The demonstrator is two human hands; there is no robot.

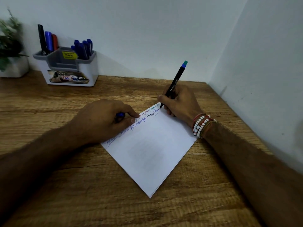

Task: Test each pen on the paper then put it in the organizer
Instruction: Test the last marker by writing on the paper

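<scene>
A white sheet of paper (150, 153) lies turned like a diamond on the wooden desk (65, 185), with scribbled lines along its upper left edge. My right hand (179, 100) grips a black pen with a green end (175, 81), its tip touching the paper's top corner. My left hand (105, 118) presses on the paper's upper left edge, its fingers curled around a blue cap (121, 114). The grey and white organizer (68, 69) stands at the back left. It holds a black, a blue and a red pen on its left and several blue pens on its right.
A potted plant (11, 46) in a white pot stands at the far left beside the organizer. White walls close the desk at the back and on the right. Beaded bracelets (200, 125) circle my right wrist.
</scene>
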